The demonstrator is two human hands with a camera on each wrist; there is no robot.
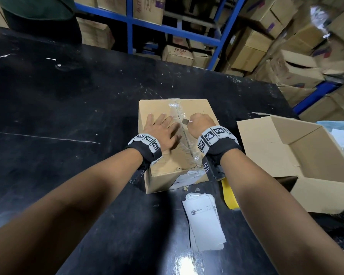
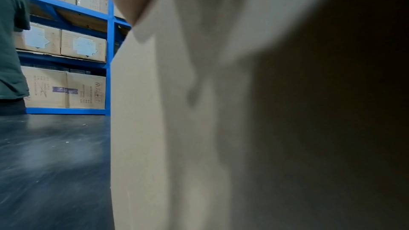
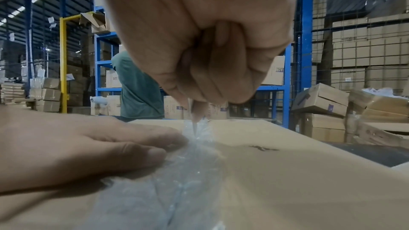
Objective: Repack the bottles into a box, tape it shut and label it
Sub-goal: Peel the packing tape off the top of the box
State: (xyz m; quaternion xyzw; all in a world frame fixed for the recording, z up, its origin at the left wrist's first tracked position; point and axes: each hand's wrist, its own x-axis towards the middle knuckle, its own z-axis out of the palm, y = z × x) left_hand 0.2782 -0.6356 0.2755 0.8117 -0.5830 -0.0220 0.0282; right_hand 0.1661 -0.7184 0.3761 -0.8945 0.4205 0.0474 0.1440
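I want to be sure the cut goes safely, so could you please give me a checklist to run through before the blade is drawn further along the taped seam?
1. Left hand flat on the closed box, steadying it: ok.
2. Left fingers clear of the blade: not ok, they lie right beside the seam.
3. Right hand gripping the blade firmly: ok, fist closed round it.
4. Blade tip on the clear tape along the seam: ok.
5. How deep the blade goes toward the contents: cannot tell.
6. Open empty box standing ready on the right: ok.
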